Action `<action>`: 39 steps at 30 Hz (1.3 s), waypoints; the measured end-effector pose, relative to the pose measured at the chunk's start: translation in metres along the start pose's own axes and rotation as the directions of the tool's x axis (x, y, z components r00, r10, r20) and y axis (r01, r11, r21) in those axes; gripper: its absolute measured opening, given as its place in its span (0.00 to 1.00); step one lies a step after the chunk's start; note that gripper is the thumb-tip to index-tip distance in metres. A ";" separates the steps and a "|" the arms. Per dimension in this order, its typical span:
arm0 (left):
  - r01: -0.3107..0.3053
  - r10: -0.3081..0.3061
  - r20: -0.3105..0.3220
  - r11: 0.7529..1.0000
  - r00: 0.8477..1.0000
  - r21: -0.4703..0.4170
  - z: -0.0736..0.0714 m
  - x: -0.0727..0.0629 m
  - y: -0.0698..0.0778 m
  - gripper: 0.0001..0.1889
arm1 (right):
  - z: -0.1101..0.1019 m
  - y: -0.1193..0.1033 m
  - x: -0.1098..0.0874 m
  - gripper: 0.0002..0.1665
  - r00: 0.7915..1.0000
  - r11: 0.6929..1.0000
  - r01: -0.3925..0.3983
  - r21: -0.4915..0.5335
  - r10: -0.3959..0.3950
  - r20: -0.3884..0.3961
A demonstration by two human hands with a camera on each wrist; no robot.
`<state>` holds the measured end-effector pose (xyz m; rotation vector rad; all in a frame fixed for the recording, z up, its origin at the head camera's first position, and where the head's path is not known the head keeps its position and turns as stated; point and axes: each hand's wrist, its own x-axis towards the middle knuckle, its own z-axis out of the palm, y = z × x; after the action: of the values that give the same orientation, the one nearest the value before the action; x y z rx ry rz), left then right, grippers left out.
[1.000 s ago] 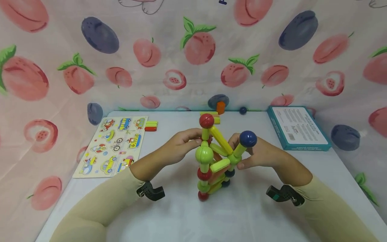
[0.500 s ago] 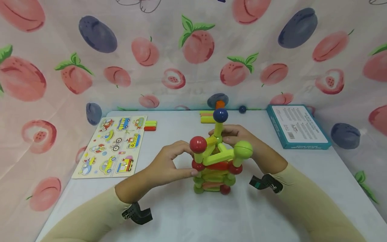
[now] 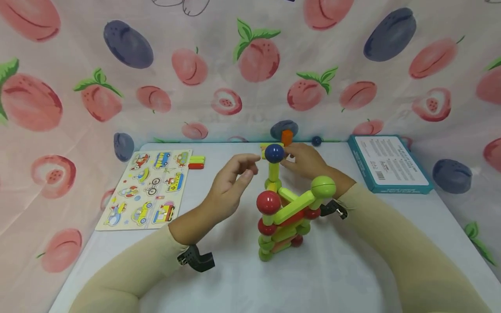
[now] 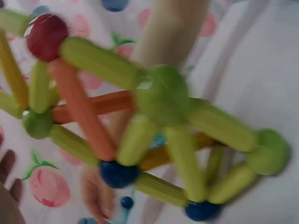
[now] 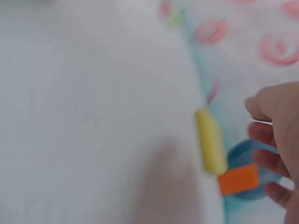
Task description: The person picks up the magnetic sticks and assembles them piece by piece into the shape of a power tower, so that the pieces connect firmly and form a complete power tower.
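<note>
A tower of magnetic sticks and balls stands on the white table, with green, yellow, orange and red sticks. A blue ball, a red ball and a green ball cap its top. Beside it on the left hovers my left hand, fingers relaxed, holding nothing. My right hand reaches behind the tower towards the back edge. In the right wrist view its fingers are loosely bent, apart from a yellow stick and an orange stick. The left wrist view shows the tower's lattice close up.
At the left lies a picture puzzle board, with green sticks and a red stick next to it. A teal box lies at the back right. A loose blue ball rests by the fruit-print backdrop.
The tower has been turned round between both hands, and both hands have come off it. My right hand has moved back towards the loose sticks; my left has drawn slightly away.
</note>
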<state>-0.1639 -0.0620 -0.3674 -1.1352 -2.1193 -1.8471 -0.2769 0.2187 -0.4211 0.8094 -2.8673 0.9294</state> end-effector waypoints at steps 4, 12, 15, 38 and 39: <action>0.100 -0.093 0.123 0.993 0.988 -0.058 0.005 0.019 0.000 0.23 | 0.010 0.026 0.013 0.23 1.000 0.944 -0.002 -0.331 -0.004 -0.016; 0.121 -0.085 0.215 0.980 0.973 -0.161 0.018 0.021 -0.007 0.20 | 0.023 0.042 0.025 0.29 0.997 0.892 -0.052 -0.448 0.072 0.029; 0.105 -0.067 0.215 0.979 0.974 -0.172 0.020 0.022 -0.008 0.20 | 0.023 0.042 0.023 0.28 0.996 0.881 -0.078 -0.466 0.093 0.011; 0.009 0.030 0.231 0.986 0.972 -0.168 0.013 0.023 -0.016 0.21 | -0.049 -0.030 -0.015 0.13 0.933 0.832 -0.174 0.527 -0.031 0.357; 0.008 0.030 0.228 0.986 0.973 -0.164 0.013 0.023 -0.016 0.21 | -0.058 -0.034 -0.022 0.12 0.928 0.776 -0.132 0.617 -0.123 0.352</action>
<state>-0.1844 -0.0398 -0.3713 -1.4597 -2.0993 -2.0049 -0.2498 0.2378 -0.3589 1.1212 -2.8336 2.0123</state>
